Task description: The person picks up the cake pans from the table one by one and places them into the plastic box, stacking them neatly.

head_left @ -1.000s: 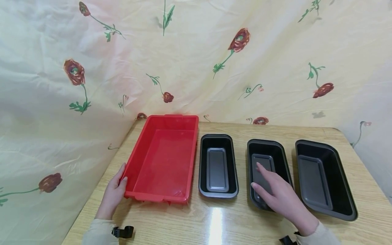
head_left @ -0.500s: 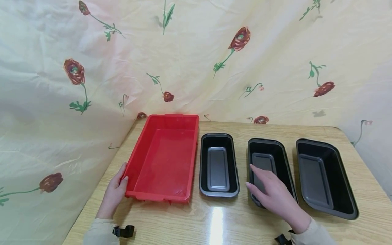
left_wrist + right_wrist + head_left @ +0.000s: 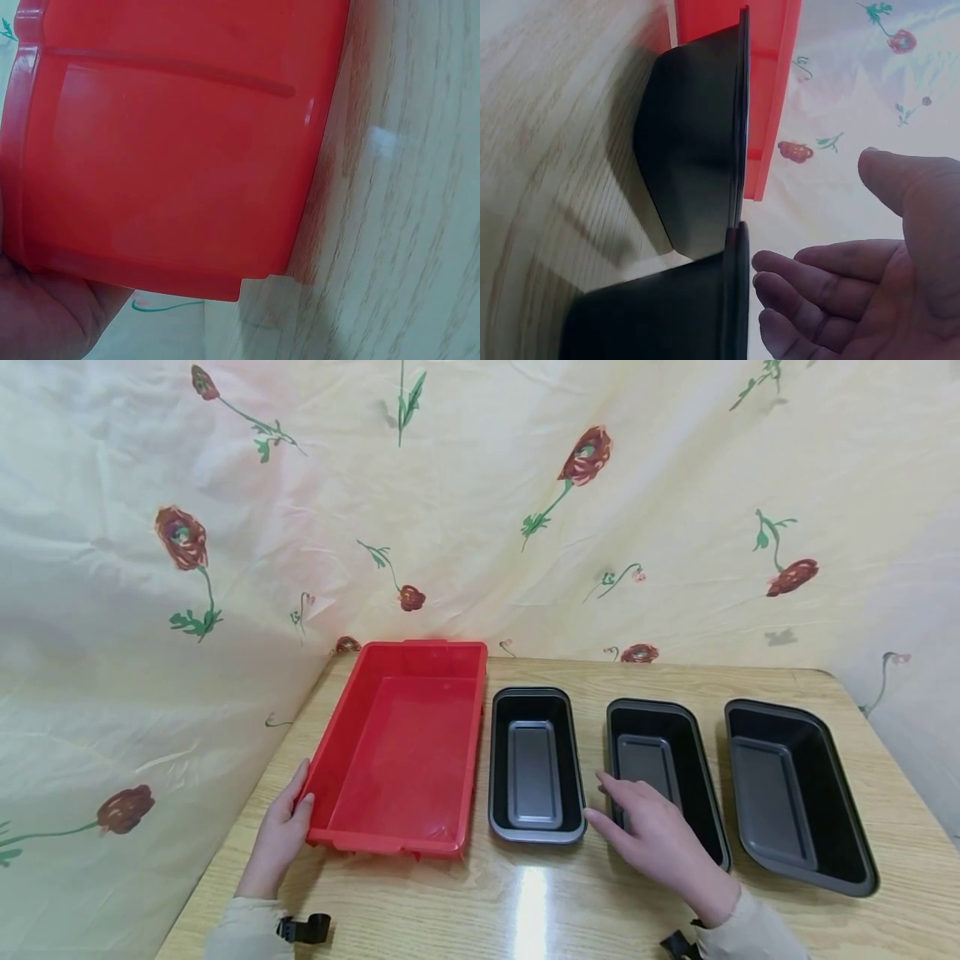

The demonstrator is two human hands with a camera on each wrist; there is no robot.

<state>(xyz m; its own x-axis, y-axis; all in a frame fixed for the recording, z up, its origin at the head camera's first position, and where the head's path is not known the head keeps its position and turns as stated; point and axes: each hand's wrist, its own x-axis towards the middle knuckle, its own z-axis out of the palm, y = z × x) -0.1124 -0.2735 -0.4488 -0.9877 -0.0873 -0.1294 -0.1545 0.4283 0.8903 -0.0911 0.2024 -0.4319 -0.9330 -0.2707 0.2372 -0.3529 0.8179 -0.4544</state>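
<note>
Red tray (image 3: 416, 752), one, black pans (image 3: 534, 777), three

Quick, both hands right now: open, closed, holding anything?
Left hand: holding the red tray at its near left corner.
Right hand: open, holding nothing, over the middle black pan.

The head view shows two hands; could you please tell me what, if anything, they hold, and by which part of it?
The left hand grips the red tray by its near left corner; the right hand holds nothing.
</note>
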